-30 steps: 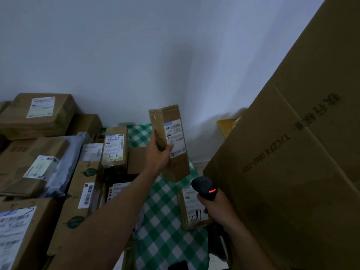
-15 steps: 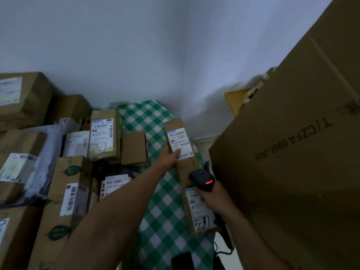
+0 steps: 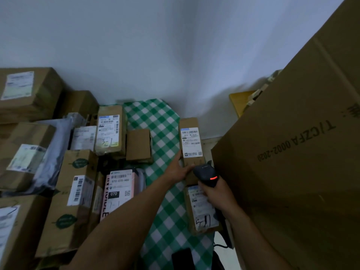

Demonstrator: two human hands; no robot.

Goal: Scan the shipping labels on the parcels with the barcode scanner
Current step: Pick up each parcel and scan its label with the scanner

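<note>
A long narrow brown parcel [image 3: 188, 124] lies flat on the green checked cloth [image 3: 155, 121], its white shipping label [image 3: 191, 142] facing up. My left hand [image 3: 178, 168] holds its near end, fingers along the left side and thumb over the top. My right hand [image 3: 219, 193] grips the black barcode scanner [image 3: 206, 173], whose red light glows, just below that label. Under my right hand lies another labelled parcel [image 3: 202, 217] with handwriting on it.
A very large carton [image 3: 292, 152] walls off the right side. Several labelled boxes and a grey mailer [image 3: 56, 145] crowd the left, with a pink-labelled parcel [image 3: 118, 190] and a small plain box [image 3: 138, 146] near the middle. A black phone [image 3: 182, 258] lies at the cloth's near edge.
My left hand has brought the narrow parcel down from mid-air and laid it flat on the cloth by the wall. The scanner stayed in my right hand, close below the label.
</note>
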